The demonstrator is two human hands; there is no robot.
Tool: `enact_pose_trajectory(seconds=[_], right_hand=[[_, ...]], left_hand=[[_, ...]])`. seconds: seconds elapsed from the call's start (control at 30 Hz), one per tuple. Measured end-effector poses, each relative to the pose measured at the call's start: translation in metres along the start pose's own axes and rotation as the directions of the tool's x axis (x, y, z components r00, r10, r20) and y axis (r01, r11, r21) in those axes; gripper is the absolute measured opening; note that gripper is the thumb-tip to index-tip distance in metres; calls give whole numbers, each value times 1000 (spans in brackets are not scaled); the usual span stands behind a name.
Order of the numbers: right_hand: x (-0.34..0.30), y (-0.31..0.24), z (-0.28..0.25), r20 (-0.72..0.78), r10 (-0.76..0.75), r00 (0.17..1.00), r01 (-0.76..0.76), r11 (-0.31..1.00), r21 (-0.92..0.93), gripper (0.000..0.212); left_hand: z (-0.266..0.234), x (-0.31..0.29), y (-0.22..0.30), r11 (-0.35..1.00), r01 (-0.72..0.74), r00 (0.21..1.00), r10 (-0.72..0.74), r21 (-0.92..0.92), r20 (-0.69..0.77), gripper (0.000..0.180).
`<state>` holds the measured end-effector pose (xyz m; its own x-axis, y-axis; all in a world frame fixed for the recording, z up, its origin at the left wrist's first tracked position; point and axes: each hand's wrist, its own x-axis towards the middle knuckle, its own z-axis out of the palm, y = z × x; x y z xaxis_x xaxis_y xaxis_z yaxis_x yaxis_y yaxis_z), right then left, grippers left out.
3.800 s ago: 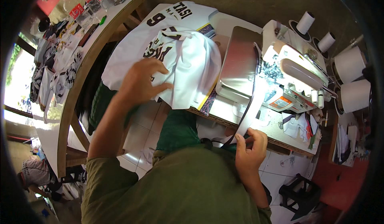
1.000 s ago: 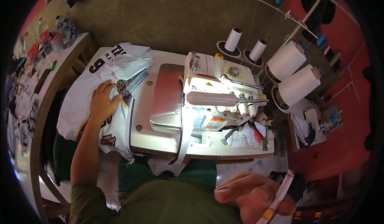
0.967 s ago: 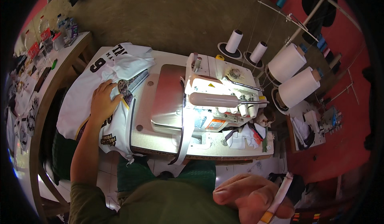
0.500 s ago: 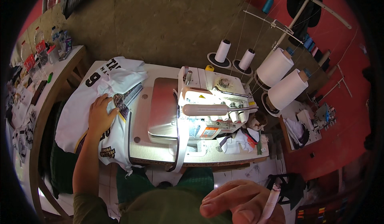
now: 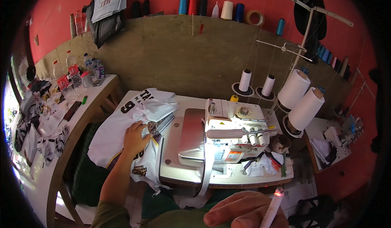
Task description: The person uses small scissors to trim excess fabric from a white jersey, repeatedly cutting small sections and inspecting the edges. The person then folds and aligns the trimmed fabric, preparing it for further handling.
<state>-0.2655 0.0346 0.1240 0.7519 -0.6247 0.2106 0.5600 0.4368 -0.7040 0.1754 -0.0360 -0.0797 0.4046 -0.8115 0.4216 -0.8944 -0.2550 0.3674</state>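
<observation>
A white printed jersey [image 5: 110, 135] with dark lettering lies over the left part of the sewing table. My left hand [image 5: 135, 140] rests on it, fingers laid out flat beside a patterned dark trim [image 5: 156, 128]. At the bottom of the picture my right hand [image 5: 240, 208] pinches a lit cigarette [image 5: 272, 209], whose tip glows red. Right of the jersey stands an overlock sewing machine [image 5: 234, 126] with its lamp on. A dark-and-white strip [image 5: 207, 173] hangs from the machine over the table's front edge.
Large white thread cones [image 5: 294, 90] stand behind the machine under a thread stand [image 5: 311, 8]. Fabric scraps [image 5: 264, 165] lie on the table's right end. A side table [image 5: 77, 126] at left carries bottles [image 5: 73, 69] and cloth. A black stool [image 5: 313, 211] stands at lower right.
The view has tilted up and left, so the scene sits lower and further right. The cigarette's tip glows brighter now. My left hand stays on the jersey.
</observation>
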Motion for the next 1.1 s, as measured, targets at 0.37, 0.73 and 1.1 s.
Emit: enact_pose_trajectory(seconds=[0.37, 0.73, 1.1], right_hand=[[7, 10, -40, 312, 71, 947, -97, 993, 67, 69], [-3, 2, -42, 364, -865, 345, 928, 257, -270, 65], [-38, -29, -101, 457, -717, 526, 829, 314, -462, 84]], left_hand=[[-3, -1, 6, 1000, 23, 1000, -23, 1, -7, 54], [6, 8, -4, 1000, -4, 1000, 3, 19, 23, 52], [6, 9, -3, 1000, -13, 999, 13, 22, 31, 50]])
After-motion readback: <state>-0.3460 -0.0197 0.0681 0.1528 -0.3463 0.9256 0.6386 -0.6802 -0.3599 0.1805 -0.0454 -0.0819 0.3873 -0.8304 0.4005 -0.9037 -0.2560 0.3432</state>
